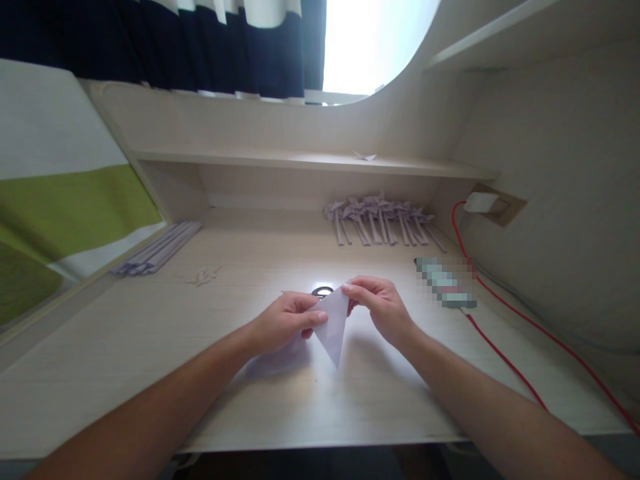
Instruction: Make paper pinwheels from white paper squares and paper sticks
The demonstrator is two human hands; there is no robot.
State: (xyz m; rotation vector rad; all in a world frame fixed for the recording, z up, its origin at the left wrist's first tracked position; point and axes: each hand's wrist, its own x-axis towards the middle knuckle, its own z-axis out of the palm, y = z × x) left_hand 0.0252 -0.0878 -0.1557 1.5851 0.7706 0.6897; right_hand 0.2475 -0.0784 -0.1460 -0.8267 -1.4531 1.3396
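A white sheet of paper folded to a triangle is held up over the desk, one point hanging down. My left hand pinches its left side, thumb lying on the front face. At the upper right corner, the fingertips of my right hand are closed on the paper. Just behind the paper lies a pair of scissors, of which a dark handle loop shows; the rest is hidden. More white paper lies flat on the desk beneath my left hand.
Paper pinwheel-like pieces on sticks lie at the back right. Rolled paper strips are stacked at the left, near small pale scraps. A phone and a red cable lie at the right. A paper scrap rests on the shelf.
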